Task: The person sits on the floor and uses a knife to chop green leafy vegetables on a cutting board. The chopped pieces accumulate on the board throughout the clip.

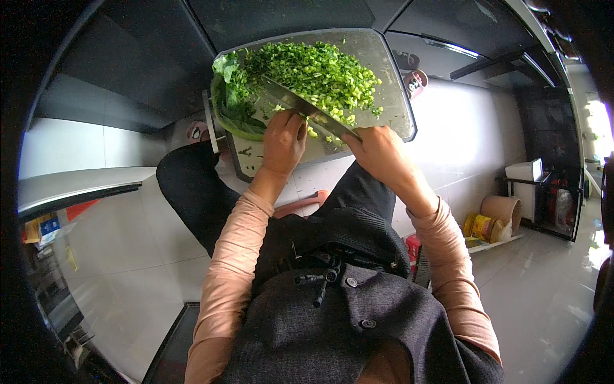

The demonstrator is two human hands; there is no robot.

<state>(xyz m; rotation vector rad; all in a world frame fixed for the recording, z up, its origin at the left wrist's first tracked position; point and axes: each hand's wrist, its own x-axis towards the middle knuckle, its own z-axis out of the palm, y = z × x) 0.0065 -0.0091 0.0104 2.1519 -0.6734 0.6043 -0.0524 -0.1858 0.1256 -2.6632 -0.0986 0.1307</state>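
A cutting board [391, 103] lies in front of me, with a wide heap of finely chopped greens [316, 72] across it. My right hand [379, 151] grips the handle of a kitchen knife [307, 108], whose blade slants up and left over the near edge of the heap. Beside the blade, my left hand [284, 144] presses down with curled fingers. A bit of green shows at its fingertips; the rest of what it holds is hidden under the hand. Uncut leafy greens [235, 103] curve along the board's left edge, and their pale stalk reaches my left hand.
Dark cabinet fronts [288, 19] stand just beyond the board. A slipper [415, 82] is at its right corner, on my foot as far as I can tell. On the right, a cardboard tube [501, 211] and a yellow roll [477, 225] rest low on the tiled floor [518, 278].
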